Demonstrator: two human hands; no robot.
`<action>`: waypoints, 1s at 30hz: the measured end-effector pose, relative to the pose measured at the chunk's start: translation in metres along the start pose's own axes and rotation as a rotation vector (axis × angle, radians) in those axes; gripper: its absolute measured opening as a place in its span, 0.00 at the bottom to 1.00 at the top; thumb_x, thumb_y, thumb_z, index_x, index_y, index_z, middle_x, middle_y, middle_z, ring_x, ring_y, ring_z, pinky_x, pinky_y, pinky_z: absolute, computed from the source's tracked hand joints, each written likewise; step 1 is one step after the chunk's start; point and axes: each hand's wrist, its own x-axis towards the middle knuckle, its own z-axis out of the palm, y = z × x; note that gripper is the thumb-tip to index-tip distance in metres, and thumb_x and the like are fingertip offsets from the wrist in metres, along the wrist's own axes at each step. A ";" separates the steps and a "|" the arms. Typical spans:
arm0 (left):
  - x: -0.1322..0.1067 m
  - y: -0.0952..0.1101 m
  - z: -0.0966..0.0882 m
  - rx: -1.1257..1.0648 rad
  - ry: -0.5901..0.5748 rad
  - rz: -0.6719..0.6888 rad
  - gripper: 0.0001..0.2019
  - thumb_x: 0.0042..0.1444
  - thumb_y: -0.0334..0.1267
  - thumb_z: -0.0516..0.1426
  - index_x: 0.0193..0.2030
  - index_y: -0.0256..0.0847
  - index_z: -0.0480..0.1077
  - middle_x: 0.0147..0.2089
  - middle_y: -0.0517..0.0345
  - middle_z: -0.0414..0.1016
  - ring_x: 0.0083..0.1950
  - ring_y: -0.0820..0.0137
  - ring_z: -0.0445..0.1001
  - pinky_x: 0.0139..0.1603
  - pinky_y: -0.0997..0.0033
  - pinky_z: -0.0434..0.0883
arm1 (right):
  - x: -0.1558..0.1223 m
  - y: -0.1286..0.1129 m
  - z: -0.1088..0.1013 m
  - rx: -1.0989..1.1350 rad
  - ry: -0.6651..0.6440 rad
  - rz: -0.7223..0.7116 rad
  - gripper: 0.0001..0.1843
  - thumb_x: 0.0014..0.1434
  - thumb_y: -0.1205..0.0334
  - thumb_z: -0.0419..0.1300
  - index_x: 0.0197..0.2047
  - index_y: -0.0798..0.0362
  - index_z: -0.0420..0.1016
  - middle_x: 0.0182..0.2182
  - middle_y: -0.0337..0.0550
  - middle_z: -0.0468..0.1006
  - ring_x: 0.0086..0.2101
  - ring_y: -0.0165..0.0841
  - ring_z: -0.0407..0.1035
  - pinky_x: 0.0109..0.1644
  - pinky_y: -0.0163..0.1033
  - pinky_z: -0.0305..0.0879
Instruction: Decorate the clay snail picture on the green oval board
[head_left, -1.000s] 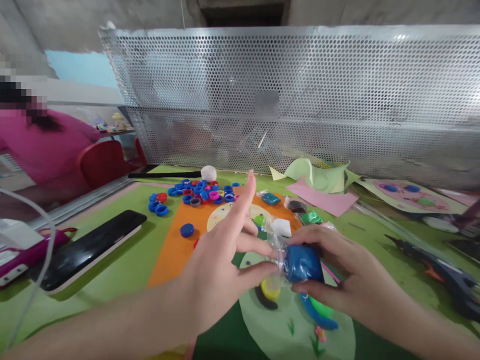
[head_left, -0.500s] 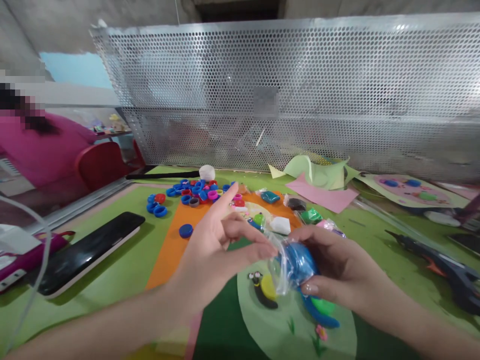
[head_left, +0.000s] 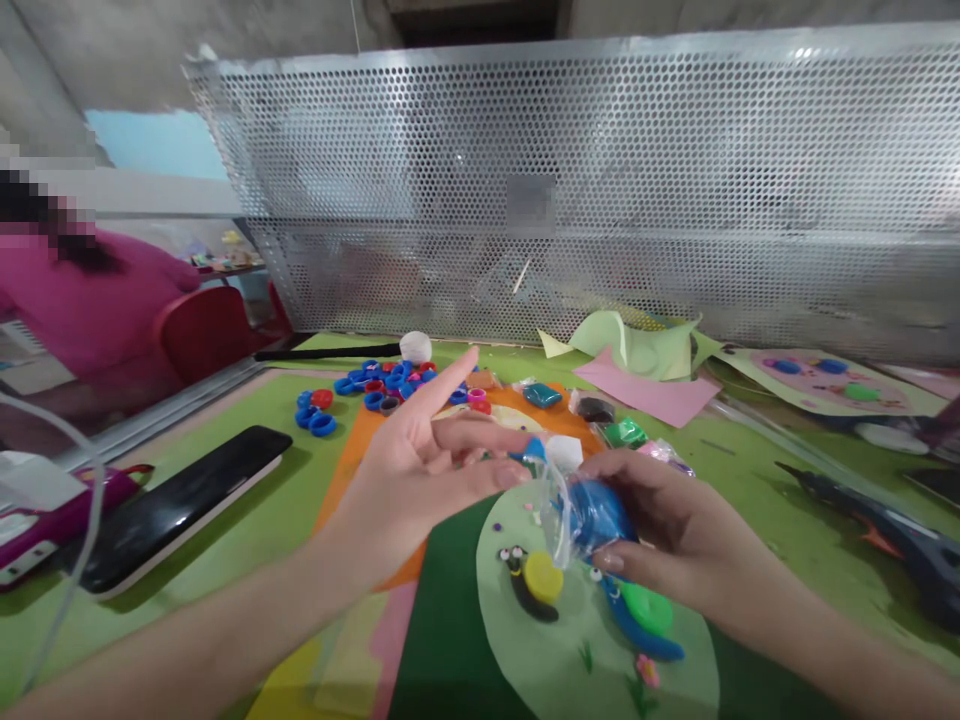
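My right hand (head_left: 660, 530) is wrapped round a lump of blue clay (head_left: 596, 512) inside a clear plastic bag (head_left: 556, 520). My left hand (head_left: 431, 465) pinches a small blue bit of the clay (head_left: 534, 449) between thumb and middle finger, just left of the bag's mouth, with the index finger stretched out. Under both hands lies a pale green paper oval (head_left: 592, 640) with a yellow cap snail (head_left: 541, 578) and a green and blue clay figure (head_left: 645, 615).
Several blue, red and pink bottle caps (head_left: 375, 385) lie on the orange sheet (head_left: 352, 470) beyond. A black phone (head_left: 172, 505) rests left, a glue gun (head_left: 885, 530) right. Small clay bags (head_left: 600, 415), paper scraps (head_left: 637, 365) and a perforated metal screen (head_left: 600, 190) stand behind. A person in pink (head_left: 82, 300) sits far left.
My left hand pulled away from the bag's mouth with a small blue bit pinched in its fingers. The right hand kept the bagged clay. The view shifted slightly.
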 end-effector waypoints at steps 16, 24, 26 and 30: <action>0.011 -0.017 -0.005 0.006 -0.069 0.130 0.30 0.44 0.29 0.66 0.55 0.48 0.64 0.28 0.66 0.73 0.34 0.75 0.71 0.37 0.78 0.68 | -0.001 0.025 -0.019 -0.171 0.084 0.039 0.15 0.50 0.57 0.63 0.41 0.52 0.69 0.32 0.43 0.74 0.32 0.34 0.70 0.34 0.36 0.71; 0.011 -0.026 -0.005 0.007 -0.031 -0.022 0.14 0.47 0.31 0.64 0.42 0.42 0.73 0.28 0.58 0.78 0.25 0.74 0.73 0.21 0.78 0.64 | -0.021 0.049 -0.046 -0.237 0.204 0.052 0.17 0.51 0.51 0.63 0.42 0.51 0.72 0.35 0.45 0.76 0.34 0.37 0.72 0.35 0.37 0.73; 0.014 -0.032 -0.005 -0.011 -0.010 -0.045 0.08 0.48 0.33 0.63 0.37 0.40 0.75 0.28 0.55 0.78 0.24 0.73 0.73 0.18 0.78 0.63 | -0.022 0.046 -0.047 -0.251 0.214 0.059 0.18 0.50 0.51 0.64 0.42 0.51 0.73 0.34 0.45 0.76 0.33 0.38 0.72 0.34 0.37 0.73; 0.019 -0.045 -0.007 -0.030 0.032 -0.114 0.06 0.48 0.33 0.63 0.35 0.40 0.76 0.34 0.54 0.79 0.31 0.69 0.75 0.21 0.77 0.68 | -0.023 0.040 -0.046 -0.286 0.174 0.040 0.15 0.50 0.52 0.63 0.39 0.50 0.73 0.32 0.43 0.76 0.30 0.35 0.72 0.31 0.35 0.73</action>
